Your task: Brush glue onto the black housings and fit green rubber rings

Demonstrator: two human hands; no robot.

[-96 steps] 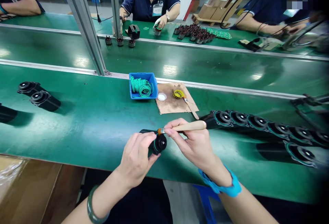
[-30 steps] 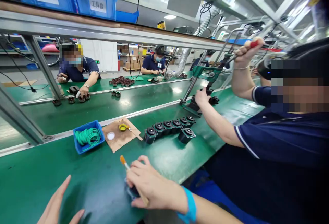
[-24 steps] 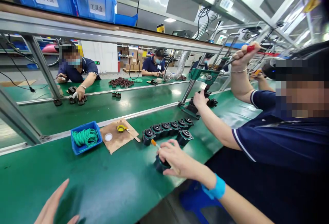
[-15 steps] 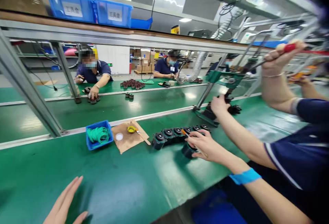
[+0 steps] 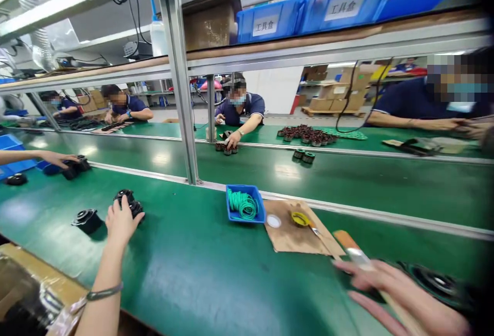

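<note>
My left hand [image 5: 120,220] is at the left of the green bench, its fingers over a pair of black motor housings [image 5: 135,209] that they partly hide. Another black motor housing [image 5: 87,221] stands just left of it. At the lower right, my right hand [image 5: 409,295] is closed round a paintbrush [image 5: 360,258] with orange bristles and a pale handle, tilted up to the left. Behind and under that hand sits a round black motor part [image 5: 436,280], blurred and partly covered.
A blue tray [image 5: 230,217] of green rings stands beside a cardboard sheet [image 5: 283,241] bearing a yellow-rimmed pot [image 5: 299,218], a white lid [image 5: 274,221] and another brush [image 5: 315,231]. A co-worker's hand [image 5: 57,159] touches black parts at far left. A metal post [image 5: 184,120] rises behind the bench.
The view has swung left. My left hand has gone from spread over bare bench to the black motor housings. My right hand still holds the paintbrush.
</note>
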